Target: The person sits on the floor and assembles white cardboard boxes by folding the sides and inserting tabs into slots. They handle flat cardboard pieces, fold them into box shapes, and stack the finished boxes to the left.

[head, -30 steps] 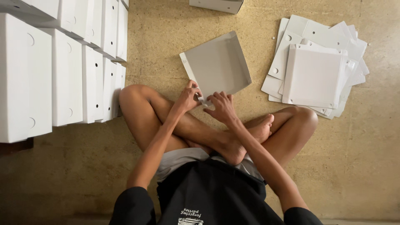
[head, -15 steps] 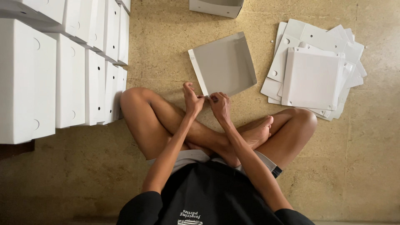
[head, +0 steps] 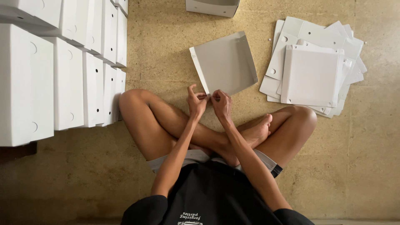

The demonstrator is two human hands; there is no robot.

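Observation:
I sit cross-legged on a tan floor. A half-folded grey-white cardboard box sheet (head: 227, 62) lies in front of my knees, its left edge flap raised. My left hand (head: 196, 102) and my right hand (head: 221, 104) meet at the sheet's near corner, fingertips pinching the same flap there. Both hands are close together above my crossed shins.
Rows of finished white boxes (head: 66, 66) stand stacked along the left. A pile of flat white box blanks (head: 312, 73) lies on the floor to the right. Another open box (head: 212, 6) sits at the top edge.
The box sheet has shifted slightly away from me and turned a little. My hands drew closer together at its near corner.

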